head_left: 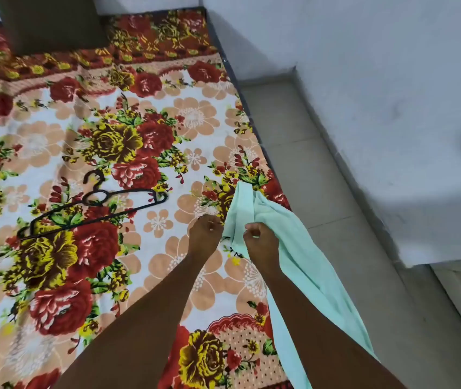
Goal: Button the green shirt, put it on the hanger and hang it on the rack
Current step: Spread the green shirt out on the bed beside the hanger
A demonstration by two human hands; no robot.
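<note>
- The pale mint-green cotton shirt (293, 248) is held bunched at the right edge of the bed covered by a red-and-yellow floral sheet (139, 122), with its length trailing down past the right forearm toward the floor.
- The step in hand is judged to be the buttoning; the two front edges would best be found, laid flat and aligned on the bed before any button is pushed through.
- The left hand (205, 234) is curled, fingertips at the shirt's edge; whether cloth is pinched cannot be told.
- The right hand (260, 242) is closed on a fold of the shirt.
- The thin black plastic hanger (94, 206) lies untouched on the sheet, well left of the hands.
</note>
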